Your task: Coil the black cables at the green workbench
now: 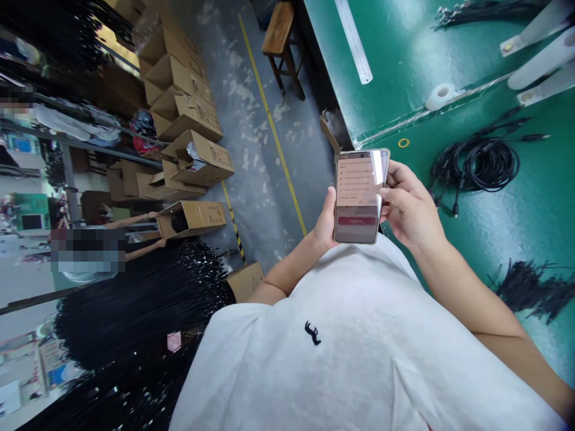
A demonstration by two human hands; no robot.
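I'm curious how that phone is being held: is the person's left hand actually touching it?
Touching. The head view shows the left hand against the side of the phone, the base of its thumb meeting the edge with no gap.

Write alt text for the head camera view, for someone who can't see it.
The left hand holds a lit smartphone, the right hand touching its edge, before a white shirt. On the right, coiled black cable lies on a green table; on the left, open cardboard boxes line a grey floor.
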